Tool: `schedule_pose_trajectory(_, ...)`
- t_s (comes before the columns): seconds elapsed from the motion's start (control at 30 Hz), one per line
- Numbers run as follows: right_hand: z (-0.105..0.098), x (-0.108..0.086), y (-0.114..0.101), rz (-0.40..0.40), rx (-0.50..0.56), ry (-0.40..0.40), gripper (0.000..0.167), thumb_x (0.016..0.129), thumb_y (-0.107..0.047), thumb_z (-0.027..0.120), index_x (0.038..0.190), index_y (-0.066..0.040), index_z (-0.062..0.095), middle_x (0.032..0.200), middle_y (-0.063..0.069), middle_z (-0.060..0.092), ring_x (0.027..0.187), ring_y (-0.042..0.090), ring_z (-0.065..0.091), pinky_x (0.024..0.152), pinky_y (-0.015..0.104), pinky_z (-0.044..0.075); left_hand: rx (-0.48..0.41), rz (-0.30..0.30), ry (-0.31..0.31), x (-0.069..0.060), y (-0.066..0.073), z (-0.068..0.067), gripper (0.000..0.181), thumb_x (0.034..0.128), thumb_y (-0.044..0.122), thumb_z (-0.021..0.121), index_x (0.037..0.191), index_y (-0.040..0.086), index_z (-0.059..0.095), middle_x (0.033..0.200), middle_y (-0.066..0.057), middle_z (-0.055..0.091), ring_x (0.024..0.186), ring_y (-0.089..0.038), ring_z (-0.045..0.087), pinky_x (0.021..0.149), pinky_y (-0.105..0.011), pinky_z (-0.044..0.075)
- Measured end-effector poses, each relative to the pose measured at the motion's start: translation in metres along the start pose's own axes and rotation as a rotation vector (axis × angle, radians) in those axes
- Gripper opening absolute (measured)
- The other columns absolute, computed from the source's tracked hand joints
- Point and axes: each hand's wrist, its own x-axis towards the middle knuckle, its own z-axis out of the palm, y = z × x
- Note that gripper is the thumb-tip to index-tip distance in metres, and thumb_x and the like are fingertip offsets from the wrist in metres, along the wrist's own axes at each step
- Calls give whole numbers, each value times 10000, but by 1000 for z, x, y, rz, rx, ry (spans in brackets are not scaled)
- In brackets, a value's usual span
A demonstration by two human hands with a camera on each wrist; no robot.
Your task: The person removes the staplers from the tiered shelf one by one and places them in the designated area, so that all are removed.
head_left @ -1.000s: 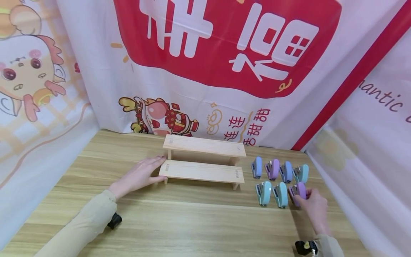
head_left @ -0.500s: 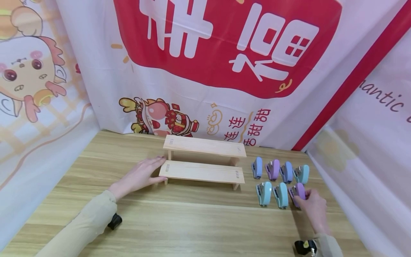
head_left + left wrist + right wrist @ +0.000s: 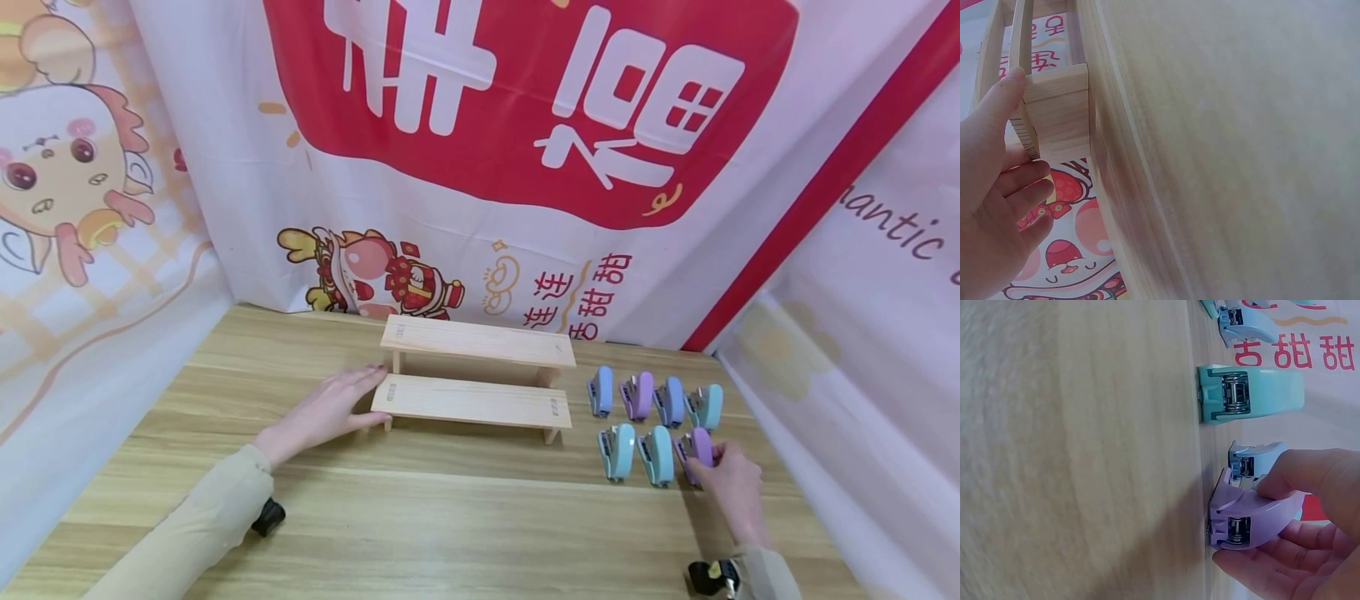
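My left hand (image 3: 330, 408) is at the left end of a two-tier pale wooden rack (image 3: 472, 402). In the left wrist view its thumb (image 3: 1004, 94) lies against the lower board, with the index finger on the board's other side and the remaining fingers loosely bent. At the right, my right hand (image 3: 733, 485) pinches a purple stapler (image 3: 1250, 512) between thumb and fingers. That stapler stands on the table at the right of the front row, beside two teal staplers (image 3: 656, 457) (image 3: 617, 452). Part of its far side is hidden by the fingers.
Behind stands a row of staplers: light blue (image 3: 600, 392), purple (image 3: 637, 396), blue (image 3: 669, 402) and teal (image 3: 705, 406). The wood-grain table (image 3: 450, 525) meets printed cloth walls (image 3: 525, 250) at the back and both sides.
The purple stapler in my right hand has shifted very slightly left, closer to the teal one. My left hand keeps its place on the rack.
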Motion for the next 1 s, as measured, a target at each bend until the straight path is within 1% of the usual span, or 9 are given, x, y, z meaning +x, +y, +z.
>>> schedule_pose_trajectory(0.3, -7, 0, -3, -8, -19, -56, 413, 853, -180, 664, 1095, 126, 527, 979, 334, 650, 792, 332, 651, 628, 401, 568, 3, 10, 6, 2, -1, 1, 784, 870, 430, 741, 1455, -10, 462, 1484, -250, 480, 1363, -404, 497, 1135, -629, 382)
schedule_pose_trajectory(0.4, -9, -1, -3, -25, -38, -35, 422, 868, -198, 661, 1107, 126, 535, 997, 327, 649, 820, 352, 650, 653, 412, 565, 6, 14, 12, 2, -1, 0, 786, 869, 427, 742, 1456, -14, 459, 1484, -255, 477, 1360, -412, 496, 1130, -637, 381)
schedule_pose_trajectory(0.57, -14, -4, -9, -81, -55, 61, 427, 898, -214, 643, 1115, 142, 551, 1026, 344, 640, 869, 417, 640, 718, 497, 567, 5, 19, 15, 3, -1, -1, 786, 870, 412, 745, 1452, -30, 455, 1477, -269, 478, 1348, -432, 499, 1118, -652, 382)
schedule_pose_trajectory(0.67, -20, -6, -20, -98, -50, 91, 441, 922, -233, 631, 1131, 148, 551, 1062, 361, 630, 903, 448, 633, 748, 540, 563, -7, 6, -1, 3, -1, -2, 803, 866, 423, 746, 1458, -29, 445, 1487, -267, 467, 1361, -432, 486, 1131, -650, 369)
schedule_pose_trajectory(0.73, -23, -7, -30, -104, -54, 93, 458, 944, -267, 620, 1148, 138, 554, 1078, 354, 628, 923, 446, 629, 757, 542, 557, -18, -6, -17, 4, -2, -2, 818, 870, 438, 738, 1467, -30, 431, 1502, -263, 450, 1380, -427, 466, 1150, -643, 350)
schedule_pose_trajectory(0.83, -28, -8, -47, -130, -55, 94, 440, 947, -260, 607, 1152, 126, 561, 1072, 342, 625, 927, 437, 619, 763, 539, 541, -32, -22, -31, 6, -4, -3, 836, 878, 461, 721, 1478, -31, 412, 1531, -252, 415, 1410, -422, 428, 1175, -625, 325)
schedule_pose_trajectory(0.9, -29, -8, -60, -174, -60, 112, 402, 935, -242, 615, 1130, 108, 578, 1054, 327, 640, 916, 429, 625, 771, 547, 536, -29, -24, -24, 8, -6, -6, 842, 882, 471, 710, 1482, -32, 402, 1540, -246, 403, 1419, -422, 414, 1184, -616, 316)
schedule_pose_trajectory(1.0, -29, -9, -82, -255, -61, 108, 386, 921, -205, 626, 1143, 107, 578, 1077, 337, 642, 947, 449, 630, 806, 576, 539, -33, -37, -8, 11, -8, -12, 862, 881, 485, 703, 1490, -32, 381, 1548, -250, 385, 1422, -437, 400, 1188, -611, 310)
